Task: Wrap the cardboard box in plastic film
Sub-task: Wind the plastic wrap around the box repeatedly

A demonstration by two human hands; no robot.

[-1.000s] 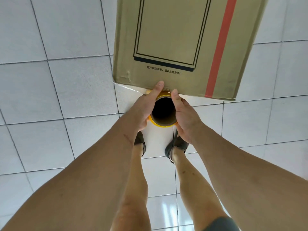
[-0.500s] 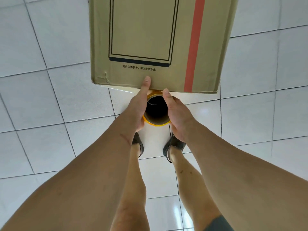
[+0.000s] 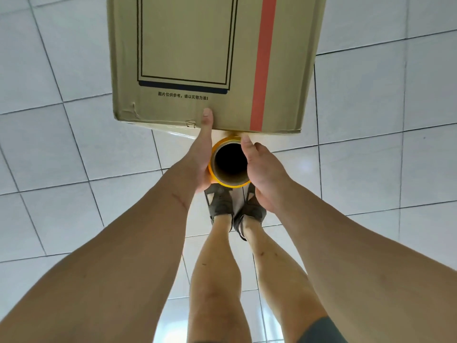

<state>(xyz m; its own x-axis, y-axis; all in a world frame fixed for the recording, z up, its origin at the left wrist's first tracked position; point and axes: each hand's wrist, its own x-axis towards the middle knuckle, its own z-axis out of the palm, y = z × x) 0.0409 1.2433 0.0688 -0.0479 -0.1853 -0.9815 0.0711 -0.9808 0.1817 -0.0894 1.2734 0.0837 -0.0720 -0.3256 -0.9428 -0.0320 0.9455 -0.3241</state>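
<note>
A tall cardboard box (image 3: 197, 45) with a red stripe and black frame print stands on the floor in front of me. Both hands hold a roll of plastic film (image 3: 230, 184) upright, seen end-on as a yellow-rimmed cardboard tube with a dark hollow. My left hand (image 3: 199, 157) grips the roll's left side, its thumb pressed on the box's top near edge. My right hand (image 3: 262, 169) grips the right side, thumb at the box's edge. The roll sits against the box's near face; the film itself is hard to see.
White tiled floor (image 3: 74, 157) lies all around the box. My feet in dark sandals (image 3: 220, 201) stand directly below the roll, close to the box's base.
The box edge has shifted in view as I moved sideways along it. The roll and my hands now sit nearer the red stripe. My feet have come closer together.
</note>
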